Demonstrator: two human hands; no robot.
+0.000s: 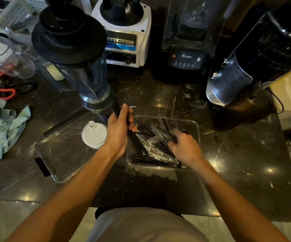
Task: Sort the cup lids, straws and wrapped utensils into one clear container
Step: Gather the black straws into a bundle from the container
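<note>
The clear container [196,137] sits under both hands, holding black straws [146,160] and crinkled wrapped utensils [156,151]. Left of the left hand [117,131] lies a flat clear lid [62,154] with a white cup lid [94,134] on it. That hand clamps a straw bundle [134,138]; the right hand [184,145] grips a wrapped piece [162,131] inside the container.

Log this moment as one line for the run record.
left hand: holding black straws | right hand: gripping wrapped utensil in clear container | white cup lid: in other tray
</note>
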